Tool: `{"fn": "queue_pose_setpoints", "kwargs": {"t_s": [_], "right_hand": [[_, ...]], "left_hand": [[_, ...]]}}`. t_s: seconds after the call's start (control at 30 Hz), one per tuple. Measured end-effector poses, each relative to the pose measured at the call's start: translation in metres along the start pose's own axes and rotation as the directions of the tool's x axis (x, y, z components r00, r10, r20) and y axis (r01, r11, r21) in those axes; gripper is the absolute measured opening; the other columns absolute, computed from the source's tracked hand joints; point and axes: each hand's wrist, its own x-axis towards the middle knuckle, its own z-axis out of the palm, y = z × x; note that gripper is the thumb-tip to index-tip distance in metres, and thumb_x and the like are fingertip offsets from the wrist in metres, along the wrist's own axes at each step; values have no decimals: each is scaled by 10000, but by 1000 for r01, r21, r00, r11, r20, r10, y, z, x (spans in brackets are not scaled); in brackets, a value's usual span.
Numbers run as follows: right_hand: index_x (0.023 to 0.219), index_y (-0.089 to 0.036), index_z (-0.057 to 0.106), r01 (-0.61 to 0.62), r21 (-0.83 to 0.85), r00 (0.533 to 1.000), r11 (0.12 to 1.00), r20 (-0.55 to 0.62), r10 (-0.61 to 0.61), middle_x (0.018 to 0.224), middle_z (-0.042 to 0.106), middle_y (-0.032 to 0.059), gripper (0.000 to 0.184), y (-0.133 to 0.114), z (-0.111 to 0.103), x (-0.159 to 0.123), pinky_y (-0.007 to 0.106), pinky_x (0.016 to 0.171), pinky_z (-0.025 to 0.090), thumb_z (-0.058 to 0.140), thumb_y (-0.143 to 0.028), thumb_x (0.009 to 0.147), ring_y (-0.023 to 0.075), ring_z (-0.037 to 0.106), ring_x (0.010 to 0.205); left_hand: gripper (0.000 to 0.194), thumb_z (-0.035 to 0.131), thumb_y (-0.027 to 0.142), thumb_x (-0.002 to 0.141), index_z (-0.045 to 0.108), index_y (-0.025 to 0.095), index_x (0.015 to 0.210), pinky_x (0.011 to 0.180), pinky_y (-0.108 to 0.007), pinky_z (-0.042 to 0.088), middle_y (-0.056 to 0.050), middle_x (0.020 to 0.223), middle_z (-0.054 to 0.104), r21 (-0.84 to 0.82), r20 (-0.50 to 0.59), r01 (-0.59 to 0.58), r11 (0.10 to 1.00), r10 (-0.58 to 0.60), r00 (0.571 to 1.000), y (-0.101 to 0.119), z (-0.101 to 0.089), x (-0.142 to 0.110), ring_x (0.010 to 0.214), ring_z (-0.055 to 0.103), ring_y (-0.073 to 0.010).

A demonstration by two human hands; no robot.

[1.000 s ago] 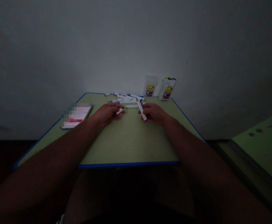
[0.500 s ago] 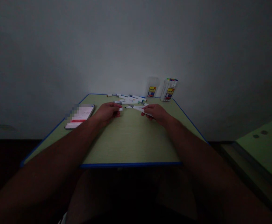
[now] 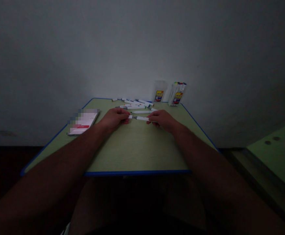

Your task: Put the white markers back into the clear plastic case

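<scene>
Between the fingers of my right hand (image 3: pixel 162 118) is a white marker (image 3: pixel 142 118), its grey tip end pointing left. My left hand (image 3: pixel 116 118) pinches a small white marker cap (image 3: pixel 130 117), whose open end faces the marker's tip. Tip and cap are very close; I cannot tell whether the tip is inside the cap. Just behind lies another white marker (image 3: pixel 139 112), with a dark tip at its left end. Several more white markers (image 3: pixel 136 107) lie in a loose pile beyond my hands.
A clear marker case (image 3: pixel 160 86) stands at the table's back edge. Right of it is a second case (image 3: pixel 177 94) packed with coloured-end markers. A phone (image 3: pixel 85 121) lies on the left of the blue-edged table (image 3: pixel 137 153). The wall rises behind.
The marker in my right hand has swung from a slant to nearly level. My left hand has moved slightly right with the cap, closing the gap to the marker's tip.
</scene>
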Motion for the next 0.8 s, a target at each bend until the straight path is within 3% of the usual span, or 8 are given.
{"fn": "queue_pose_setpoints", "kwargs": {"t_s": [0.47, 0.8], "right_hand": [[799, -133, 775, 34, -62, 997, 997, 73, -29, 579, 667, 15, 126, -4, 2, -4, 192, 419, 323, 664, -186, 773, 59, 433, 430], [822, -131, 769, 18, -33, 998, 999, 60, -16, 510, 589, -19, 116, -3, 3, -4, 194, 428, 352, 676, -180, 773, 66, 451, 433]], "left_hand": [[150, 701, -22, 728, 680, 119, 683, 581, -227, 531, -48, 614, 660, 47, 77, -16, 999, 13, 997, 0, 5, -6, 545, 611, -107], [149, 703, -10, 721, 673, 124, 663, 566, -229, 525, -41, 611, 659, 63, 70, -24, 998, 20, 997, -1, 5, -5, 527, 602, -107]]}}
